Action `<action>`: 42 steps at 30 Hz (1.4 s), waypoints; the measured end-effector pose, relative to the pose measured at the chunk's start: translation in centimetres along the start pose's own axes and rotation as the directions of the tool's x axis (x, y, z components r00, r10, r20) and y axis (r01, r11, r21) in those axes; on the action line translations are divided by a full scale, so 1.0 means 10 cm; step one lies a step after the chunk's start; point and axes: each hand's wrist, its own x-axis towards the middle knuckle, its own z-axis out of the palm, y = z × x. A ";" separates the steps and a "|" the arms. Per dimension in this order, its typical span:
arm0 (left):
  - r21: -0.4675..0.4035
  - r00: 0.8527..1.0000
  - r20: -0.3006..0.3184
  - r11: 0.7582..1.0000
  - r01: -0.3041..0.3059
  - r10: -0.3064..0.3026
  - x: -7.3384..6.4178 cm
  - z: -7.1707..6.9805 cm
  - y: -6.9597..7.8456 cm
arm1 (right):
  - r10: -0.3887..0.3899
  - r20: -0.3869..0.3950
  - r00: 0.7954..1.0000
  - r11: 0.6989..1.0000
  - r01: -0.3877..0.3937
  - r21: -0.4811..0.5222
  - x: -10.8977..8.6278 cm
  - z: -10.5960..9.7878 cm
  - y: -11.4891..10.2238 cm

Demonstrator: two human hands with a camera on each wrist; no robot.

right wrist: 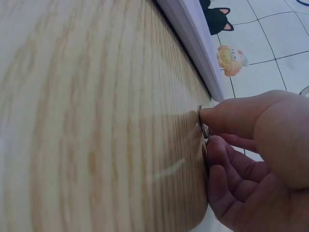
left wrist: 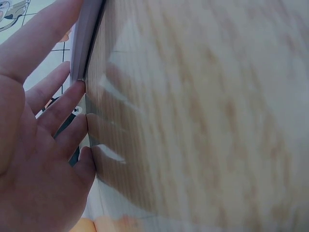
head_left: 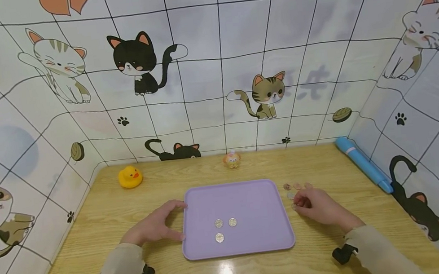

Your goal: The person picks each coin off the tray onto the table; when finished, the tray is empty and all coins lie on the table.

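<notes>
Fingers [right wrist: 227, 118] of the right hand [head_left: 320, 207] are curled, thumb and forefinger pinching a small silver round metal coin [right wrist: 202, 126] that stands on edge against the tabletop, just off the right edge of the tray. Left hand [head_left: 154, 226] lies with straight, relaxed fingers [left wrist: 63, 108] pressed against the left rim of the tray, thumb along its near part, nothing gripped.

Container: one flat lilac plastic tray [head_left: 250, 196], rectangular with rounded corners and a low raised rim, at the middle of the tabletop. Contents: three silver coins [head_left: 219, 237] lying flat, close together but apart, in the near-centre of the tray.

Loose copper-coloured coins [head_left: 297, 186] lie in a short row on the bare tabletop, just beyond the right hand, towards the far edge.

Tabletop [head_left: 328, 161]: pale wood-grain laminate, smooth and glossy.

Other items: a yellow rubber duck [head_left: 130, 177] near the far left corner; a small round orange-and-pink toy figure [head_left: 232, 159] at the middle of the far edge; a blue cylindrical marker-shaped object [head_left: 362, 164] along the right edge.
</notes>
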 end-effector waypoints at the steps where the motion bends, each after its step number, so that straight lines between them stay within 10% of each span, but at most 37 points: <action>1: 0.002 1.000 0.001 1.000 0.000 0.000 0.00 0.00 0.00 | 0.002 -0.002 1.000 1.000 -0.002 0.001 0.00 0.00 -0.01; 25: 0.021 1.000 -0.005 1.000 -0.015 0.015 -0.02 -0.02 0.02 | 0.042 -0.043 0.998 0.998 -0.044 -0.044 0.02 -0.01 -0.09; 42: 0.005 1.000 -0.003 1.000 -0.004 0.004 -0.01 0.00 0.02 | -0.227 0.113 0.967 0.969 0.212 0.129 0.40 0.27 -0.70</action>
